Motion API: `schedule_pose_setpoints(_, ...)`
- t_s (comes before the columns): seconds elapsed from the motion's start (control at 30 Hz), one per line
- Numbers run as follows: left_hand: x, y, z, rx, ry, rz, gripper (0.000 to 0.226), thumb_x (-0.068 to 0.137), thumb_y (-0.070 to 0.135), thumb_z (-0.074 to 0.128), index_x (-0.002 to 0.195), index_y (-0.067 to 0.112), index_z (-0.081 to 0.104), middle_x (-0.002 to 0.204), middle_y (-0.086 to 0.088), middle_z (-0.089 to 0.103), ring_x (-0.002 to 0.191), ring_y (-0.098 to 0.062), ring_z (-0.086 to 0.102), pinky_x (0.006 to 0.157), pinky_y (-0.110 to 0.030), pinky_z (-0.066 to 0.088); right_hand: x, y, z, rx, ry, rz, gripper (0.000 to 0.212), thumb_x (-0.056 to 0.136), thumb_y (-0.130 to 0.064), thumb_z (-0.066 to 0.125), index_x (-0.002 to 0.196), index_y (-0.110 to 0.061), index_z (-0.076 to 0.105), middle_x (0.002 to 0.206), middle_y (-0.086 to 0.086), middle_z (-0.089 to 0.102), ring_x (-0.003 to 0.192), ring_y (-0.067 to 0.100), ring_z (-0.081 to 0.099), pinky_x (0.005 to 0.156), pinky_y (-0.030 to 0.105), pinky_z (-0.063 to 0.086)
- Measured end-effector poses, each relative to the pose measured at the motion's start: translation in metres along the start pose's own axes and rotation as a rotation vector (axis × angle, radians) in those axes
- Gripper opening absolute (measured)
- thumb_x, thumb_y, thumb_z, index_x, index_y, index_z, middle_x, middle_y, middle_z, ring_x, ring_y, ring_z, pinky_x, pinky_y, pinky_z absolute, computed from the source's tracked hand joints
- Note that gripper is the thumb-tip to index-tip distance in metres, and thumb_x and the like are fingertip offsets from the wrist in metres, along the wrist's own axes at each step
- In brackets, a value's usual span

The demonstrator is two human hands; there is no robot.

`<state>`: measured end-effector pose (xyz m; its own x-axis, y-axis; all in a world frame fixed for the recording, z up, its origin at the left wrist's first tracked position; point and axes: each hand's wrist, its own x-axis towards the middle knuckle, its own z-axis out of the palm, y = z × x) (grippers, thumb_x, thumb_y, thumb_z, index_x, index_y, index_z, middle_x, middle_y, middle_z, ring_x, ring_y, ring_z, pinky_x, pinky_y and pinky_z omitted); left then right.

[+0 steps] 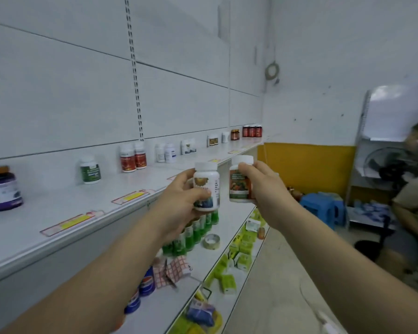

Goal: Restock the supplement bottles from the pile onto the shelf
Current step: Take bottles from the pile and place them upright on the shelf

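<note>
Both arms outstretched, left hand (179,201) and right hand (261,182) clenched

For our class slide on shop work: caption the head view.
Left hand and right hand each hold a white-capped bottle beside the shelf.

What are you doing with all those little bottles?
A person is putting supplement bottles on a shop shelf. The left hand holds a white bottle, and the right hand holds another white-capped bottle with an orange and green label. Both are held up in the air in front of the top shelf, not yet set down. A few bottles already stand along that shelf, like a green one and two red ones.
</note>
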<state>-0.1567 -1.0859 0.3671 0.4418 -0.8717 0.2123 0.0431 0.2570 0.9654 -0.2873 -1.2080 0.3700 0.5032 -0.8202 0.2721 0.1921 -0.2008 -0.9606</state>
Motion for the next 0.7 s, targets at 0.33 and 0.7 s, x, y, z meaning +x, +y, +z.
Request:
schedule_pose_setpoints(0.33, 0.181, -0.048, 0.124, -0.020, -0.043, -0.046, 0.049, 0.086, -0.006, 0.055, 0.124, 0.024, 0.048, 0.112, -0.005, 0.060, 0.095, -0.023, 0.062, 0.069, -0.036, 0.059, 0.163, 0.019, -0.137, -0.108, -0.004, 0.017, 0.013, 0.089, -0.034, 0.058, 0.101, -0.029, 0.058, 0.100, 0.003, 0.068, 0.091, 0.021, 0.067, 0.078, 0.041, 0.058)
schedule_pose_setpoints(0.7, 0.385, -0.083, 0.089, 0.231, 0.056, -0.018, 0.052, 0.080, -0.002, 0.067, 0.120, 0.024, 0.046, 0.108, -0.007, 0.068, 0.094, -0.022, 0.068, 0.071, -0.031, 0.055, 0.380, 0.090, -0.140, -0.061, -0.153, -0.047, 0.023, 0.088, -0.035, 0.062, 0.109, -0.027, 0.054, 0.090, -0.003, 0.069, 0.076, 0.012, 0.070, 0.061, 0.026, 0.056)
